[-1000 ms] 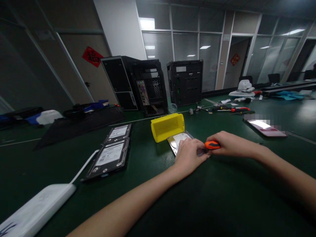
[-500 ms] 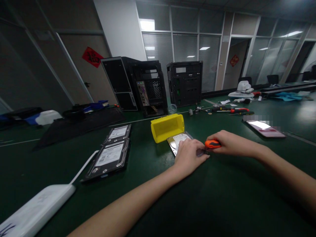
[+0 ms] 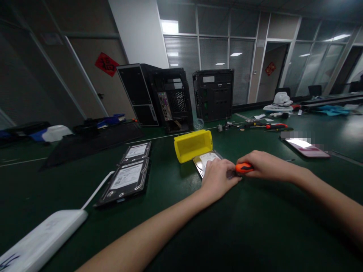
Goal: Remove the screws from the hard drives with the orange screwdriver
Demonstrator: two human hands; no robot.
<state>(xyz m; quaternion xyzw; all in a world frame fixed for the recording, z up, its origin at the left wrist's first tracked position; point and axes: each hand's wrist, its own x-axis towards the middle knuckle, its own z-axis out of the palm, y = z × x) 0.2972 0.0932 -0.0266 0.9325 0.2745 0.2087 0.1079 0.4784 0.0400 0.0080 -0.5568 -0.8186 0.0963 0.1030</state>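
Observation:
My left hand [image 3: 217,175] is closed on the near right part of a hard drive [image 3: 202,160], which lies on the green table with its silver, white-labelled face up. The fingers hide much of the drive. My right hand [image 3: 259,164] grips a screwdriver by its orange-and-black handle [image 3: 244,168]. The handle's left end is close beside my left fingertips, at the drive's right edge. Whether they touch, I cannot tell. Beyond my right wrist shows a thin metal shaft [image 3: 290,160]; its link to the handle is hidden. A yellow bin [image 3: 193,145] rests on its side behind the drive.
Two more hard drives [image 3: 129,175] lie to the left, near a white power strip [image 3: 48,238]. Computer cases [image 3: 214,94] stand at the back. Red-and-black pliers [image 3: 276,126] and small parts lie at the back right, a pink phone [image 3: 306,147] nearer.
Both hands keep nearly the same place and grip. The thin metal shaft beyond my right wrist now shows more clearly. The whole view has shifted slightly.

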